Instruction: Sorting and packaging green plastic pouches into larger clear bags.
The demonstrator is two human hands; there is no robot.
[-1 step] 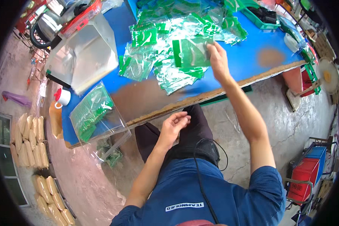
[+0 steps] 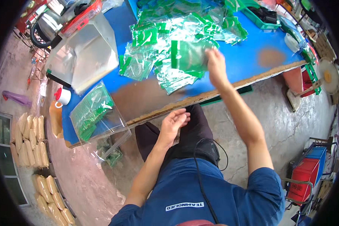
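My right hand [image 2: 217,68] is closed on the edge of a clear plastic packet [image 2: 190,56] with a green end band, pinched between thumb and fingers. The packet is slightly blurred and hangs over a heap of similar green and clear packets [image 2: 141,62] on the blue table [image 2: 248,56]. Before the table's front edge, above my lap, my left hand [image 2: 173,123] is loosely curled, its thumb and fingertips apart, with nothing visible in it. At the table's left corner, a stack of green packets [image 2: 90,113] lies by a clear plastic box [image 2: 120,132].
A translucent bin [image 2: 90,52] stands at the table's left, beside a white mug with a red lid [image 2: 63,96] and a kettle [image 2: 48,26]. A green tray [image 2: 258,17] with dark items sits at the back right. A fan [image 2: 327,76] stands right of the table.
My right hand and the packet in it have shifted slightly to the left. My left hand has barely moved.
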